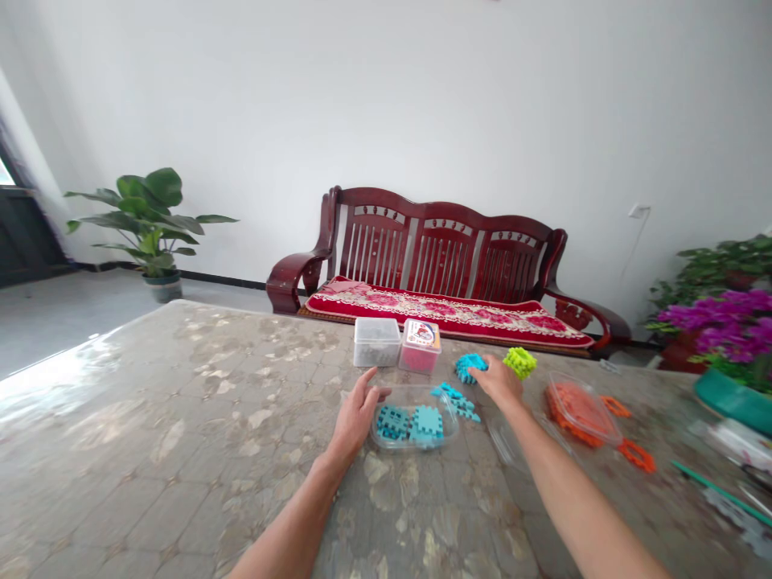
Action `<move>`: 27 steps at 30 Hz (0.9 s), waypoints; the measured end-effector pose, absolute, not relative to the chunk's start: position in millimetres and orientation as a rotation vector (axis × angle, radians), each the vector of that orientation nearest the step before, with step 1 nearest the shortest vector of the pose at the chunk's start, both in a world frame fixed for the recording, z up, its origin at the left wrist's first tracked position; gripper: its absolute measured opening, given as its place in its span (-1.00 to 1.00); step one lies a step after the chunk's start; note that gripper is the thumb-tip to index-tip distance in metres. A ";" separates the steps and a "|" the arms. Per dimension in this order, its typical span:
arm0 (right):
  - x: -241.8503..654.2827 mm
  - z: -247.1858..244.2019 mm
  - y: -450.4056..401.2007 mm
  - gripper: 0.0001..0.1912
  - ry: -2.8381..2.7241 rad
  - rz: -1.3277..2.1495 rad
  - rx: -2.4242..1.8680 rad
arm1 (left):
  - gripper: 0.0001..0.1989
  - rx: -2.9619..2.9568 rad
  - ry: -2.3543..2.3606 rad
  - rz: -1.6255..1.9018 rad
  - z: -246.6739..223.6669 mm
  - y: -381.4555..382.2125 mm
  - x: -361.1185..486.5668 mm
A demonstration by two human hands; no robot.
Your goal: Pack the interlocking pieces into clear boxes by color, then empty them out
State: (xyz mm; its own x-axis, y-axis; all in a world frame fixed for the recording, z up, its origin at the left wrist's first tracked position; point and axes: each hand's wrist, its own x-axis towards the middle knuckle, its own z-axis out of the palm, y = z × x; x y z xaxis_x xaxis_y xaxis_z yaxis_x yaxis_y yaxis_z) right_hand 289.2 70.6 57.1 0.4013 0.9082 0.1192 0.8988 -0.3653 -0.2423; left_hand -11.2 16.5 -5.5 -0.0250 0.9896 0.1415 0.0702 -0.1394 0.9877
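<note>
My left hand [359,408] rests at the left rim of a clear plastic container [449,434], fingers stretched out and apart. Inside the container lie teal interlocking puzzle blocks [427,425], in two stacks side by side. My right hand [500,378] reaches across the table, its thumb and fingers closed on a blue interlocking block cube [466,368]. Just beyond that hand sits a lime-green block cube [519,362]. Loose blue block pieces [458,402] lie between the container and my right hand. A clear lid [507,438] is partly covered by my right forearm.
At the table's far side stand a translucent box [377,344] and a pink-filled box [420,354]. On the right are a container of orange pieces [582,410], loose orange pieces [637,456], a green stick [724,490] and a flowerpot [736,402]. A wooden bench [443,249] stands behind.
</note>
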 end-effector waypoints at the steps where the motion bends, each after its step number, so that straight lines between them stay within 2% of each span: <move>1: 290.2 57.9 69.2 -0.50 -1.577 0.030 -2.394 | -0.42 1.349 1.211 1.303 -5.5 16.4 -11.2; 6: 296.6 62.4 61.1 -0.49 -1.520 0.006 -2.243 | -0.44 1.347 1.230 1.300 -5.9 17.6 -11.2; 13: 249.2 72.4 27.9 -0.46 -1.826 0.476 -1.492 | -0.45 1.349 1.247 1.277 -3.0 15.4 -10.8; 20: 183.0 71.2 -5.2 -0.46 -2.229 0.553 -1.394 | -0.46 1.345 1.218 1.306 -4.7 15.3 -10.7; 27: 175.8 57.4 -0.1 -0.42 -2.296 0.538 -1.370 | -0.48 1.360 1.204 1.336 -7.5 16.5 -11.1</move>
State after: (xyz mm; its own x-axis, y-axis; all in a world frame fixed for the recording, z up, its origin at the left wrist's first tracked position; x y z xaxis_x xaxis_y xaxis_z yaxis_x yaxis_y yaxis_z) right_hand 175.8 -0.1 57.4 -0.4317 0.8896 0.1490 0.7306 0.4417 -0.5206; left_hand -11.1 16.5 -7.5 -0.0383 0.9848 0.1695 0.0667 -0.1667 0.9838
